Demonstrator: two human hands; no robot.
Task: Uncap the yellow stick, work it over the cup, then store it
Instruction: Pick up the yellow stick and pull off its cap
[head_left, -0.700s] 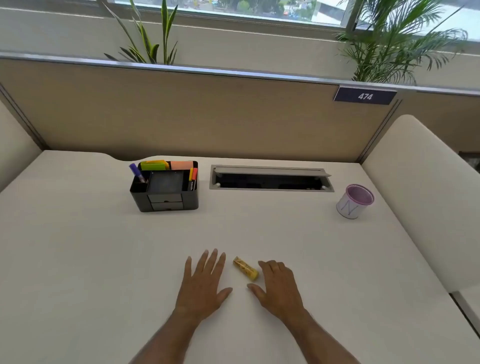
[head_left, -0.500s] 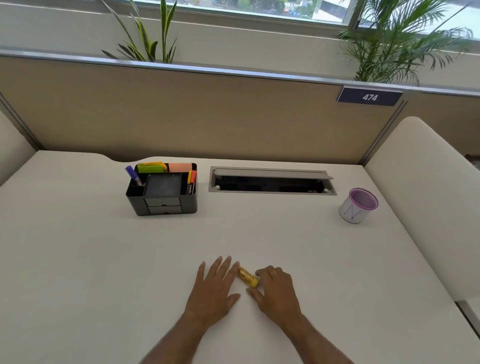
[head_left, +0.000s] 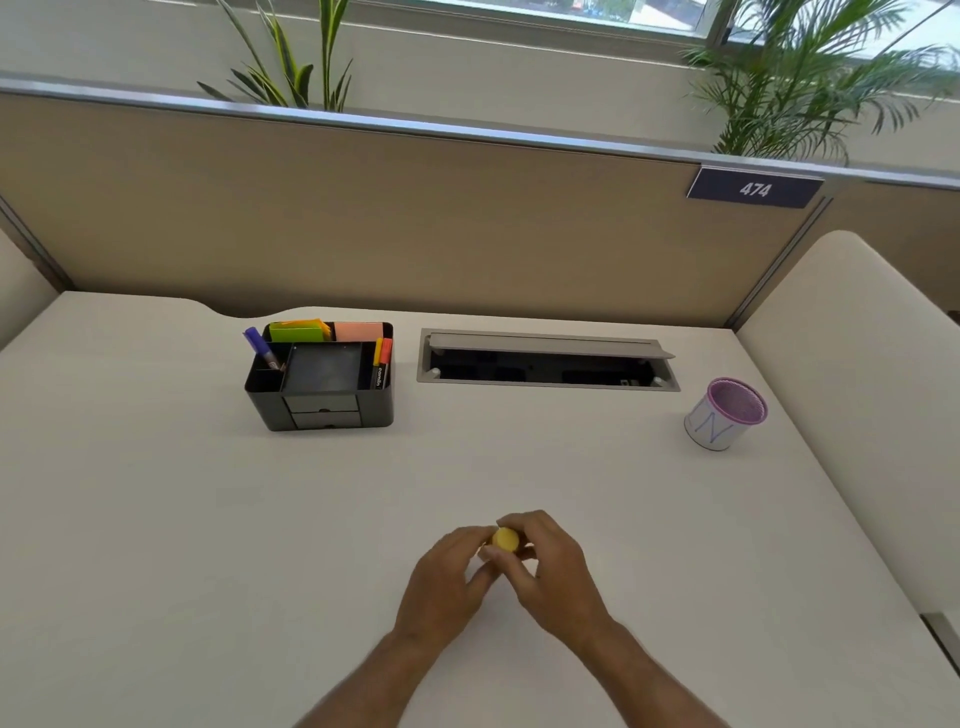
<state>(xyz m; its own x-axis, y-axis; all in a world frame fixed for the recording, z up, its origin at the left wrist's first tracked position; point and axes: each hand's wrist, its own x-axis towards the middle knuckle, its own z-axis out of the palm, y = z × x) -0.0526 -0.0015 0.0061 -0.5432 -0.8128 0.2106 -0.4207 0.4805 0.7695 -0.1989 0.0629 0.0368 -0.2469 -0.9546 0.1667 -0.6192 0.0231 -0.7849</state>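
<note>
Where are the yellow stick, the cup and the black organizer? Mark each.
yellow stick (head_left: 505, 539), head view, on its round end.
cup (head_left: 712, 427), head view, on its white side wall.
black organizer (head_left: 260, 402), head view, on its front wall.

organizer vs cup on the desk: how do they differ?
The organizer is black, boxy and divided into compartments; the cup is round, white-sided with a purple rim. The organizer holds markers and sticky notes; nothing shows inside the cup. The organizer sits far left of the hands, the cup far right. Both stand upright, untouched.
</note>
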